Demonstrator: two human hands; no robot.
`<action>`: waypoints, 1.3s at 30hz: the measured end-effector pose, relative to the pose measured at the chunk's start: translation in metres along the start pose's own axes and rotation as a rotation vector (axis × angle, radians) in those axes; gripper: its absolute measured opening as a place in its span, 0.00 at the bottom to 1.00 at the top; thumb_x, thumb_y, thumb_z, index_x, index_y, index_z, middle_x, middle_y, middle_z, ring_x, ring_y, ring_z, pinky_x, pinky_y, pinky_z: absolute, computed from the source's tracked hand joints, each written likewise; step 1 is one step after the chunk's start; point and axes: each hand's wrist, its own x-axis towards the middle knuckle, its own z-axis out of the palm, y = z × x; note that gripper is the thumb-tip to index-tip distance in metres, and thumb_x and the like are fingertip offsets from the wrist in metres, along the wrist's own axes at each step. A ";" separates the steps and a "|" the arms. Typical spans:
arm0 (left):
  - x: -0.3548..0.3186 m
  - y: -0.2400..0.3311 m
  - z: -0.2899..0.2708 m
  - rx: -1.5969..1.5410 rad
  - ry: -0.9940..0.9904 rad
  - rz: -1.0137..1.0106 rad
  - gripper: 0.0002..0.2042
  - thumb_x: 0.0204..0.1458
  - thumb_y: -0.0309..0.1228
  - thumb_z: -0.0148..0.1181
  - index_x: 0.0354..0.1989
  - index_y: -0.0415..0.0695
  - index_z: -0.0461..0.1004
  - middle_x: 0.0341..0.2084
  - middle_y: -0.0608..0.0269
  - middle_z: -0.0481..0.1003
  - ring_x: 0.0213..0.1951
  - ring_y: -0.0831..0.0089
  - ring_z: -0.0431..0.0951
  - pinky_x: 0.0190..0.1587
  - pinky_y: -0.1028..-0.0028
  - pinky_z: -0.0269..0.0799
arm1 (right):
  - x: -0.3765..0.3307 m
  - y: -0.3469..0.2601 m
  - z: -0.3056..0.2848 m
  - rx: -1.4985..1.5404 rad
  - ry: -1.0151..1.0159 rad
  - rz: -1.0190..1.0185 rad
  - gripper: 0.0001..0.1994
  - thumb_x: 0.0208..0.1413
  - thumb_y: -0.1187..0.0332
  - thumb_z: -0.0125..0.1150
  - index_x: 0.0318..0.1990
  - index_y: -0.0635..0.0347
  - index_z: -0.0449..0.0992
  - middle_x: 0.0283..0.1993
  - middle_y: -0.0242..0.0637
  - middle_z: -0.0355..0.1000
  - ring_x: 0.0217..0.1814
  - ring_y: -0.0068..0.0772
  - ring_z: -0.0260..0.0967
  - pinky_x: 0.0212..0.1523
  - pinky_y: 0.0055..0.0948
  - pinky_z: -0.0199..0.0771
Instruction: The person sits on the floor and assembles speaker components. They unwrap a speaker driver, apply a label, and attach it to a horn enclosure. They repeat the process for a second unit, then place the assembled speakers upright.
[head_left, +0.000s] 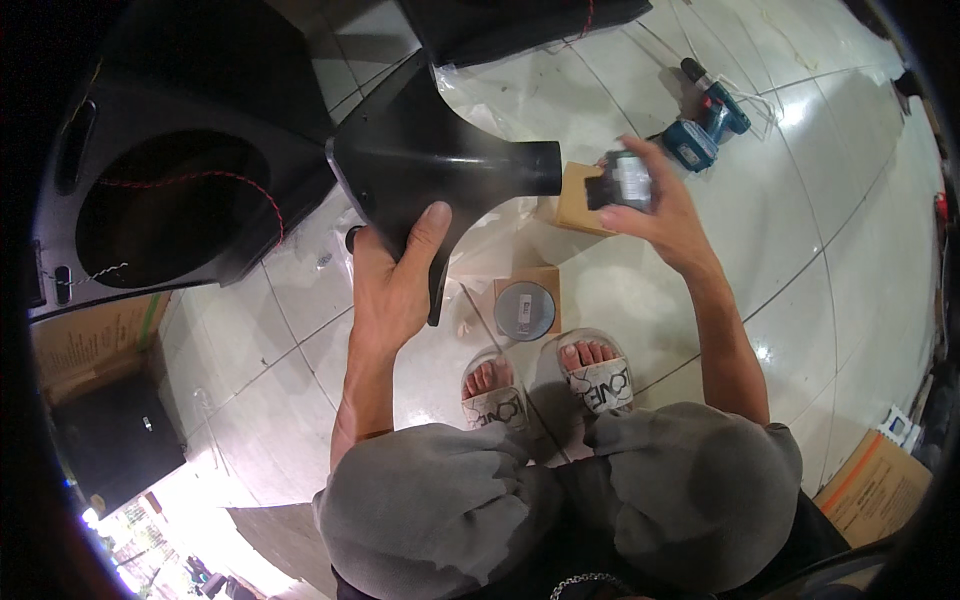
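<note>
Person in loose grey legwear (430, 490) and open-toed slides, bare-handed.
Grey cloth covers both knees, soft folds, uneven darker patches; black cloth (570, 535) at near middle. Left slide (497, 406) and right slide (600, 385) match: pale, wide strap, bold black lettering, thin dark lines. Silver-coloured link chain (585, 581) at near edge. Left hand (390, 295), right hand (668, 218) and forearms bare.

There are 1 black horn (430, 145), 1 drill (724, 106) and 2 sandals (600, 385).
</note>
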 end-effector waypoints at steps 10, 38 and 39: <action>-0.011 0.002 0.009 -0.251 -0.075 0.065 0.21 0.55 0.35 0.67 0.52 0.34 0.73 0.44 0.55 0.78 0.45 0.70 0.77 0.52 0.73 0.70 | -0.012 -0.042 0.004 0.146 -0.031 -0.314 0.47 0.31 0.60 0.86 0.61 0.50 0.62 0.54 0.32 0.63 0.56 0.31 0.68 0.56 0.32 0.74; -0.028 0.004 0.007 0.087 -0.189 0.405 0.10 0.60 0.29 0.61 0.45 0.35 0.77 0.36 0.56 0.79 0.38 0.71 0.76 0.44 0.73 0.71 | -0.039 -0.023 0.027 0.595 0.041 -0.059 0.46 0.45 0.60 0.75 0.67 0.54 0.49 0.62 0.47 0.60 0.50 0.40 0.74 0.43 0.36 0.84; -0.029 0.006 0.007 0.097 -0.202 0.399 0.11 0.60 0.29 0.61 0.45 0.35 0.77 0.35 0.55 0.79 0.37 0.71 0.76 0.43 0.72 0.71 | -0.041 -0.022 0.027 0.601 0.043 -0.064 0.46 0.45 0.60 0.75 0.66 0.55 0.49 0.62 0.47 0.60 0.50 0.40 0.74 0.43 0.36 0.84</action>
